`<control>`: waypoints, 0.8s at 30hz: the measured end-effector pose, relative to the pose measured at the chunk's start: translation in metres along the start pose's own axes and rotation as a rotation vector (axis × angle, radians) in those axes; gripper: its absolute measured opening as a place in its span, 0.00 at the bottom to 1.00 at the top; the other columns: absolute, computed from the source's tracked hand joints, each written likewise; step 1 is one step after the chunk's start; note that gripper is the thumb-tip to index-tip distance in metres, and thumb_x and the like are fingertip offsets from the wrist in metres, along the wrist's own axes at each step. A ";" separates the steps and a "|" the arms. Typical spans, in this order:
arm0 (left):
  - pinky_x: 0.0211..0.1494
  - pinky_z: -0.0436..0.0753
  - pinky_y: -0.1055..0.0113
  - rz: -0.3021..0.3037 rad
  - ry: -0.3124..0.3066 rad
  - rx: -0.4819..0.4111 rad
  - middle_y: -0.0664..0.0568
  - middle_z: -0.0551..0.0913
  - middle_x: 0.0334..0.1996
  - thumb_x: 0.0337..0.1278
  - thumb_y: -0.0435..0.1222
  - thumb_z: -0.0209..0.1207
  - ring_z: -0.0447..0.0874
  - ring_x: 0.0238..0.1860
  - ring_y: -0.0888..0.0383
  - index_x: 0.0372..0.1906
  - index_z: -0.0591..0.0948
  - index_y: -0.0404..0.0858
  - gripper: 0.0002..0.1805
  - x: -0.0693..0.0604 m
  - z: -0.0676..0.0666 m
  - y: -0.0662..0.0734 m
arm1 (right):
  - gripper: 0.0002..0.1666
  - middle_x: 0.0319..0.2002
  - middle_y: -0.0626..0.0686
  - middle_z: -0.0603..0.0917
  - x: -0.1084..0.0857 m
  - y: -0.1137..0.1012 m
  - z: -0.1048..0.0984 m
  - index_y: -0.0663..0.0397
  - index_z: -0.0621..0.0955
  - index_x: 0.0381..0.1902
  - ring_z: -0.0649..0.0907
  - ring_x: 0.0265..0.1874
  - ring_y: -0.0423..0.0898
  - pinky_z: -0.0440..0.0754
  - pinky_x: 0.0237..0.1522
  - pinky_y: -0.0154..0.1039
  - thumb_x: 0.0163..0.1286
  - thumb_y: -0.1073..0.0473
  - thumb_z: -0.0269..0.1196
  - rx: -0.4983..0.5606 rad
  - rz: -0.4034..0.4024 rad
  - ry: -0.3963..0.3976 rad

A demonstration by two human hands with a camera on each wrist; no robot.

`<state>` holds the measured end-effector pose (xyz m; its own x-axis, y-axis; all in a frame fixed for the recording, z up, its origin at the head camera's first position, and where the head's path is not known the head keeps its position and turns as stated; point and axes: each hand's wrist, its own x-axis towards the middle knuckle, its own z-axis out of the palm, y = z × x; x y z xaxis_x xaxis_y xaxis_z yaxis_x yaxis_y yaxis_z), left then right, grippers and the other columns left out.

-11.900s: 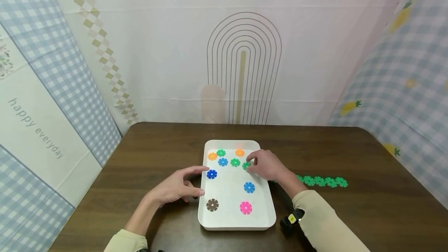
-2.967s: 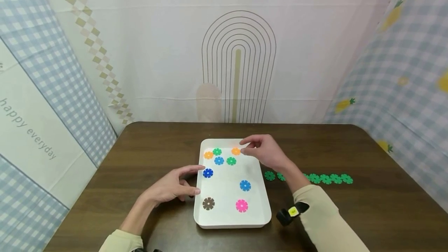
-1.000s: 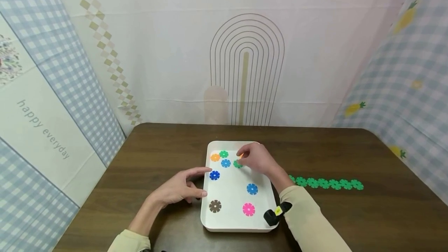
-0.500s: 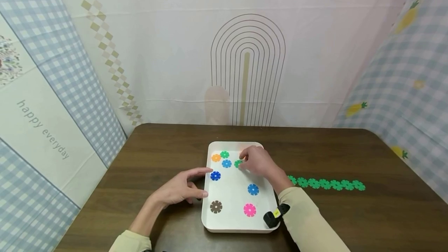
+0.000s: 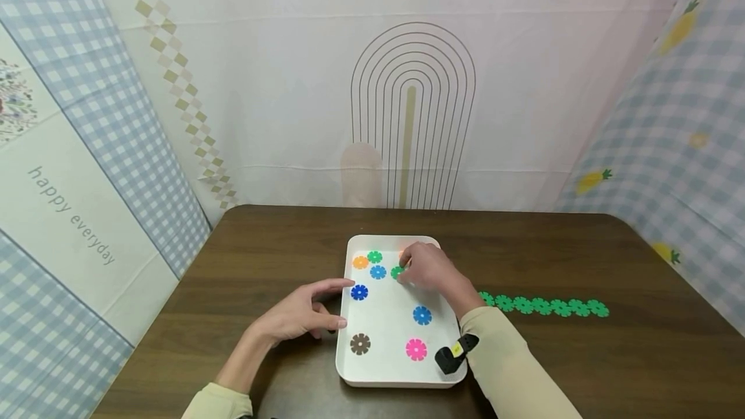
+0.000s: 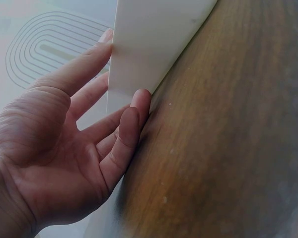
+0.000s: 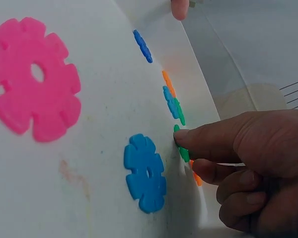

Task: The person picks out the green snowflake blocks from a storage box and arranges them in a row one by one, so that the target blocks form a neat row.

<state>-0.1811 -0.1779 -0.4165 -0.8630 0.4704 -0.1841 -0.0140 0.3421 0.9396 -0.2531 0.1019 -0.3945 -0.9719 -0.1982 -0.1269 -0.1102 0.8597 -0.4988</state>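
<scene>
A white tray (image 5: 388, 367) holds flower-shaped plastic discs. In the head view my right hand (image 5: 431, 268) is over its back right part, thumb and index finger at the edges of a green flower disc (image 5: 396, 273). The right wrist view shows the thumb on this green disc (image 7: 184, 152), with the index fingertip by its other end, a pinch. An orange disc (image 7: 197, 177) lies just behind, mostly covered by the hand in the head view. My left hand (image 5: 297, 310) touches the tray's left side with spread, relaxed fingers; the left wrist view shows fingertips against the tray wall (image 6: 139, 54).
Other discs in the tray are orange (image 5: 361, 262), green (image 5: 375, 257), light blue (image 5: 378, 272), dark blue (image 5: 359, 292), blue (image 5: 422, 315), brown (image 5: 360, 344) and pink (image 5: 416, 350). Right of the tray, a row of green discs (image 5: 541, 306) lies on the brown table (image 5: 279, 238).
A green disc at the tray's right has left it since the oldest frame; the table row shows more discs. My right hand came back from above the tray's edge to the remaining right-hand green disc.
</scene>
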 end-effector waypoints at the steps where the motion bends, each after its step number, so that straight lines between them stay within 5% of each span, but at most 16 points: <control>1: 0.33 0.83 0.62 0.001 -0.001 0.000 0.38 0.69 0.75 0.59 0.37 0.75 0.79 0.26 0.57 0.75 0.76 0.47 0.38 0.000 0.000 0.000 | 0.17 0.45 0.52 0.87 0.001 0.000 0.000 0.56 0.89 0.48 0.80 0.41 0.48 0.86 0.52 0.46 0.63 0.58 0.78 -0.001 0.009 -0.007; 8: 0.32 0.83 0.63 0.012 -0.007 -0.004 0.37 0.69 0.75 0.59 0.37 0.76 0.78 0.26 0.57 0.75 0.76 0.46 0.38 0.002 0.001 0.000 | 0.15 0.41 0.51 0.84 0.000 0.000 -0.001 0.54 0.86 0.46 0.79 0.42 0.49 0.84 0.51 0.48 0.64 0.58 0.78 -0.015 0.018 -0.017; 24: 0.32 0.83 0.62 0.014 -0.002 0.013 0.37 0.69 0.75 0.59 0.38 0.76 0.78 0.25 0.57 0.75 0.76 0.46 0.38 0.001 -0.002 -0.001 | 0.16 0.35 0.47 0.82 -0.006 0.001 0.004 0.44 0.82 0.48 0.79 0.37 0.46 0.83 0.42 0.43 0.66 0.61 0.75 -0.006 -0.094 -0.003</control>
<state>-0.1831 -0.1789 -0.4175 -0.8620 0.4769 -0.1718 0.0047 0.3465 0.9380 -0.2466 0.1021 -0.3981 -0.9565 -0.2799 -0.0826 -0.2022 0.8398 -0.5038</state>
